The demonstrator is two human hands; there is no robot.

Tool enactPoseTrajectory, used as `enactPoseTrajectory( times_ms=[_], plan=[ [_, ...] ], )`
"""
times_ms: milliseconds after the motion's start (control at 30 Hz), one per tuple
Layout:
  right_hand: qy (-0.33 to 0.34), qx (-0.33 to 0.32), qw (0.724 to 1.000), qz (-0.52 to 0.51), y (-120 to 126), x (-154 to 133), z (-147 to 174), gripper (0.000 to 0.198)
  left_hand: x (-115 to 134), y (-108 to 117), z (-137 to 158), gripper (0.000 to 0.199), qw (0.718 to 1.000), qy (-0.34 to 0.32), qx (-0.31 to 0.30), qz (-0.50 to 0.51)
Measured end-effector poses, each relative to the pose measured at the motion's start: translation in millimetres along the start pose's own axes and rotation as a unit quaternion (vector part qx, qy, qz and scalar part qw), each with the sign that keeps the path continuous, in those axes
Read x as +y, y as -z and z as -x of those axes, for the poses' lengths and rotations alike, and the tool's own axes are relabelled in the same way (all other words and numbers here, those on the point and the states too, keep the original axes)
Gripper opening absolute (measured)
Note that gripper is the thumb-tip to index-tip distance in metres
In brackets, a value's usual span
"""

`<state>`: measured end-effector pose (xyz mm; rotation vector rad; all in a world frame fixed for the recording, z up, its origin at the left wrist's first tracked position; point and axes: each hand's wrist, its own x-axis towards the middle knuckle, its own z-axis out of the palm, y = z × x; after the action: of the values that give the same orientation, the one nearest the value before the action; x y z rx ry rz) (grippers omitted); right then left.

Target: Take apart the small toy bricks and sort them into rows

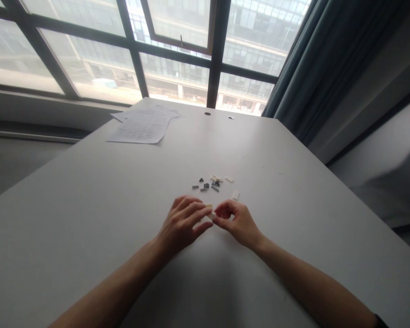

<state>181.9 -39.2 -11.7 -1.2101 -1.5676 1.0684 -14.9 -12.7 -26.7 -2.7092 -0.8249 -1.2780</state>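
My left hand (pixel 183 219) and my right hand (pixel 238 223) meet low over the middle of the table. Between their fingertips is a small cream-white building brick piece (pixel 211 214), partly covered by the fingers. The thumb and fingers of my right hand pinch its right end, while my left fingers close round the left side. A yellowish edge (pixel 208 205) shows at the left fingertips; whether it belongs to the same piece I cannot tell. Just beyond the hands lie several small grey building pieces (pixel 206 186), a heap of cream pieces (pixel 216 178) and a white flat tile (pixel 235 195).
A thin cream strip (pixel 229 180) lies right of the heap. Printed paper sheets (pixel 140 125) overlap at the far left of the white table (pixel 276 196). Two cable holes, one of them this dark oval (pixel 207 114), sit near the far edge. Windows and a dark curtain (pixel 304 68) stand beyond.
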Motion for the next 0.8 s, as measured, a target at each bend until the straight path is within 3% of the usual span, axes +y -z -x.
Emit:
enactPoseTrajectory(
  times_ms=[367, 500, 633, 800],
  plan=[
    [0.005, -0.032, 0.999, 0.036, -3, -3, 3, 0.006, 2, -2, 1, 0.021, 1.000, 0.013, -0.003, 0.020],
    [0.041, 0.020, 0.994, 0.097, 8, -2, -2, 0.006, 0, -1, 1, 0.008, 0.999, 0.027, -0.004, 0.031],
    [0.045, 0.105, 0.986, 0.120, 26, 6, -11, 0.008, 4, 1, 0, 0.009, 0.994, 0.009, -0.096, 0.059],
    [0.039, 0.139, 0.983, 0.114, 37, 17, -18, 0.011, 11, 2, 1, 0.014, 0.978, 0.000, -0.192, 0.077]
  ],
)
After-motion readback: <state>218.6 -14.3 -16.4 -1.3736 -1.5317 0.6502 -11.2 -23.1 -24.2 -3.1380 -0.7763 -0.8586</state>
